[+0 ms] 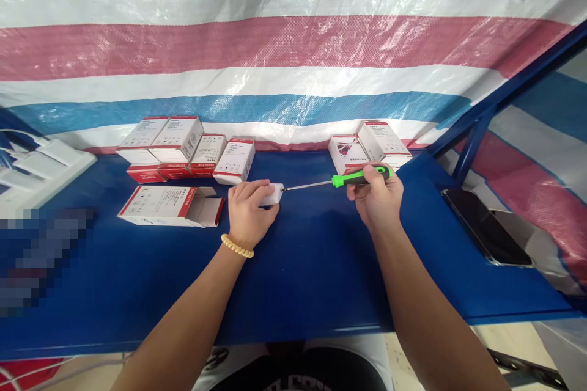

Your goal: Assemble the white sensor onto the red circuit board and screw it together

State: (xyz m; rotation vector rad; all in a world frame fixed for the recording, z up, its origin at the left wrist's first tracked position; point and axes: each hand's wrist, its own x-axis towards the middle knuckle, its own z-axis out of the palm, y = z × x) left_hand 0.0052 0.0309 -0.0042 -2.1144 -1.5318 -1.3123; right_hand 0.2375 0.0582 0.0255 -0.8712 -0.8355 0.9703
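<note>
My left hand [251, 209], with a beaded bracelet [236, 246] at the wrist, is closed around a small white device [274, 195] low over the blue table. Its right end sticks out past my fingers. In my right hand [378, 198] is a screwdriver [361, 177] with a green and black handle, held level. The thin shaft points left, and its tip meets the right end of the white device, at a small dark spot. Just left of my left hand lies an opened white and red carton [165, 204], its flap end facing right.
Several white and red cartons [177, 140] stand at the back left, and more cartons [383, 140] at the back right. A white power strip [50, 165] with plugs is far left. A phone [486, 226] lies on the blue table [312, 281] at right, near a blue metal frame [470, 143].
</note>
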